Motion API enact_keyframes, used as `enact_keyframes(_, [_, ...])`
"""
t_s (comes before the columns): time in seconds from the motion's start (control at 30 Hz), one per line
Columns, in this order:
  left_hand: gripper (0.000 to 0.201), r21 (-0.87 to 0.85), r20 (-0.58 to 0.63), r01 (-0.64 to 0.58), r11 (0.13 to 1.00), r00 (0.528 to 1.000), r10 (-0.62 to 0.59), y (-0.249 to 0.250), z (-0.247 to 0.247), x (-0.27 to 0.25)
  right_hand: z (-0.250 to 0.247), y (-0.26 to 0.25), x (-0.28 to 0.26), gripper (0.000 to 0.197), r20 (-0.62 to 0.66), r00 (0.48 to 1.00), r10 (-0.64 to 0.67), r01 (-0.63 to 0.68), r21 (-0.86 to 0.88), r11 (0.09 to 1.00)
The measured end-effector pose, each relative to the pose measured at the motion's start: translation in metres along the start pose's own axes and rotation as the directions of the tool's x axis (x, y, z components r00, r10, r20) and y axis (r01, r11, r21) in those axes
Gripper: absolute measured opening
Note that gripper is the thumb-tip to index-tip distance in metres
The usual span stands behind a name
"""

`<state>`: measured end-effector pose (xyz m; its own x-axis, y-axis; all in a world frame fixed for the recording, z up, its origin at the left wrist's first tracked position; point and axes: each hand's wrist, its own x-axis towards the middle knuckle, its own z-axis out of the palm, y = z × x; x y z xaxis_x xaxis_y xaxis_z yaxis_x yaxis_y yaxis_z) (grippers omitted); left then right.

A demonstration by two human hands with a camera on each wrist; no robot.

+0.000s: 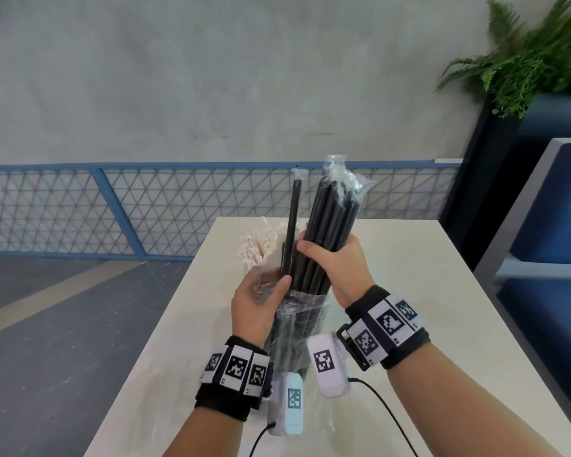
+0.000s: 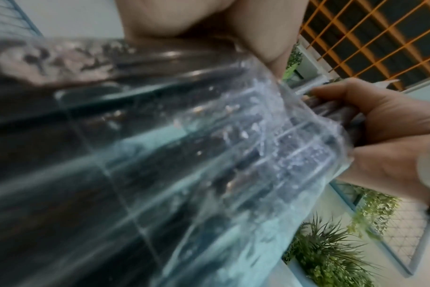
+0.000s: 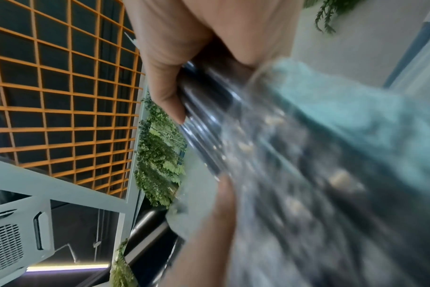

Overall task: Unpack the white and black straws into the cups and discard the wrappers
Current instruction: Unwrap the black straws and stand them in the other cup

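Observation:
A bundle of black straws (image 1: 330, 219) stands upright over the cream table (image 1: 426, 291), its top ends still in torn clear film. My right hand (image 1: 327, 255) grips the bundle at mid-height, and the right wrist view shows its fingers (image 3: 169, 64) curled round the black straws (image 3: 209, 108). My left hand (image 1: 261, 291) grips the clear wrapper (image 1: 294, 341), bunched round the straws' lower half; the wrapper (image 2: 233, 145) shows blurred in the left wrist view. One black straw (image 1: 294, 219) sticks up apart from the bundle. White straws (image 1: 257, 245) fan out behind my left hand; what holds them is hidden.
The table's left edge runs diagonally beside my left forearm, with grey floor beyond. A blue mesh railing (image 1: 112, 209) crosses behind the table. A fern (image 1: 524, 54) in a dark planter and a blue seat (image 1: 557, 225) stand to the right.

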<state>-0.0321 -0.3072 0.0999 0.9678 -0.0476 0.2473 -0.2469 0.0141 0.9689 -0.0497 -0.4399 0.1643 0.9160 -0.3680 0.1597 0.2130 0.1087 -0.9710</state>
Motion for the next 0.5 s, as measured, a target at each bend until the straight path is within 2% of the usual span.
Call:
enact_keyframes(0.07, [0.016,0.003,-0.020,0.031,1.000,0.999,-0.031,-0.004,-0.002,0.001,-0.004,-0.011,0.005,0.013,-0.004,0.999,-0.039,0.039,0.030,0.999])
enact_keyframes(0.2, [0.018,0.048,-0.038,0.036,0.998,0.999,-0.035,-0.006,-0.004,0.001,-0.015,-0.034,0.018,0.015,-0.023,0.998,-0.061,0.064,0.157,0.985])
enact_keyframes(0.5, [0.023,0.034,-0.084,0.038,0.999,0.996,-0.035,-0.005,-0.004,0.001,-0.047,-0.045,0.034,0.007,-0.189,0.981,0.052,0.025,0.380,0.925])
